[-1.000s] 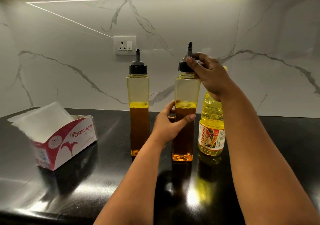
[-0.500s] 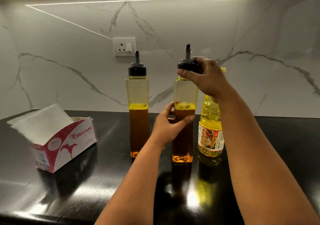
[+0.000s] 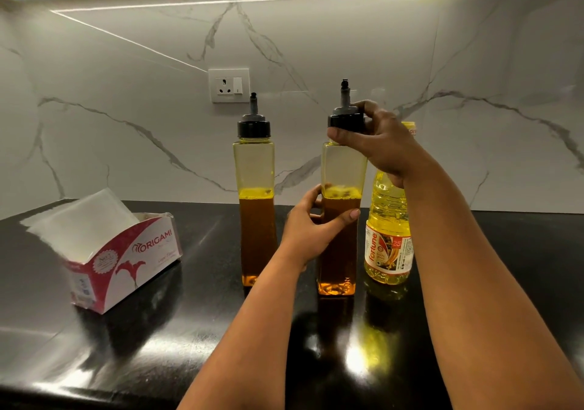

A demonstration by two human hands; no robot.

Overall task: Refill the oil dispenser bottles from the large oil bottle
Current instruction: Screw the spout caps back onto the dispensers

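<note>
Two square dispenser bottles are standing upright on the glossy black surface, each roughly half filled with dark amber oil. The left dispenser bottle is standing free, well apart from both hands, with its black spout cap seated on the neck. The right dispenser bottle is being held at mid-height by the left hand, whose fingers and thumb are wrapping around the body at about the oil line. The right hand is gripping that bottle's black cap from above and to the side, its fingers curling around the cap rim; whether the cap is seated or lifted off the neck cannot be told. The large oil bottle, clear with yellow oil and a red-and-white label, is standing upright just beside the held bottle on its right, partly hidden behind the right wrist. An open tissue box is sitting near the left edge of the surface, well apart from the bottles. A wall socket is showing on the marble backsplash behind.
</note>
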